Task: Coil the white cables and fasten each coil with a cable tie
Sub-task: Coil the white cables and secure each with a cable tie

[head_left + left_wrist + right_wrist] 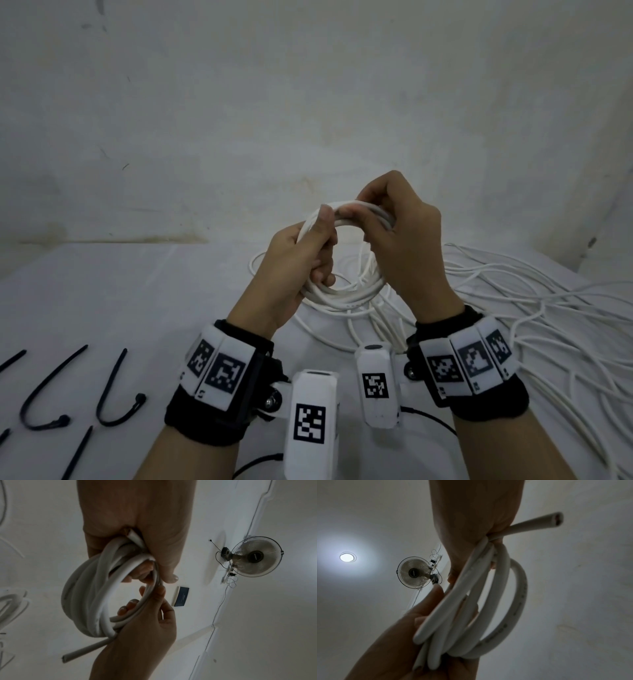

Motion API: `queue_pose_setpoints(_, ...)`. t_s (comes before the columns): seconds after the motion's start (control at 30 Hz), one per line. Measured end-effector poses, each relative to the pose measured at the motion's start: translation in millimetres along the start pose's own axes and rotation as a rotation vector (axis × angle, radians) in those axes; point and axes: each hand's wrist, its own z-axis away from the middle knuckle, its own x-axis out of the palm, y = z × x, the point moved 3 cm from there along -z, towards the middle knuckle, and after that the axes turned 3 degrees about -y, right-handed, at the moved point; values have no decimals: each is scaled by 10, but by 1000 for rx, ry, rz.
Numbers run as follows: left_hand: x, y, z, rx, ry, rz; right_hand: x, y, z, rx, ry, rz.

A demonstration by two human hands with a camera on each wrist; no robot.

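Many loose white cables [534,308] are lying spread over the right half of the white-covered desk [137,301], well apart from the black cable ties [113,394] that are being kept at its near left edge. One coil [342,291] of white cable is being held up above the desk, between the two, and is being gripped on opposite sides: the left hand [291,274] is clasped round its left side, and the right hand [404,240] is curled over its top right, with the thumb and fingers pinching the turns together. In the right wrist view a cut cable end [556,519] is sticking out past the right hand, so the winding is judged to be nearly or fully done. No tie is being held yet. For the next move, the turns would need to be kept bunched in one hand while the other is freed to fetch a tie from the left; if the grip is loosened, the stiff coil is likely to spring open.
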Motion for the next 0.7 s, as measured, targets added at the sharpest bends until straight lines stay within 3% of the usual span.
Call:
queue_pose_setpoints(0.13, 18, 34, 18, 16, 24, 12, -6, -5, -6, 19, -46, -44)
queue_pose_setpoints(0.23, -25, 47, 9, 26, 106, 33, -50, -11, -29, 63, -183, -86)
queue_pose_setpoints(0.4, -152, 77, -26, 14, 161, 142, -235, 64, -91, 58, -329, 125)
queue_pose_setpoints(0.5, -197, 91, -29, 1, 148, 153, -309, 122, -98, 133, -417, 213)
queue_pose_setpoints(0.6, -151, 80, -16, -40, 71, 180, -309, 123, -99, 194, -372, 199)
queue_pose_setpoints(0.7, -76, 88, 5, -61, -20, 209, -264, 131, -83, 342, -278, -58)
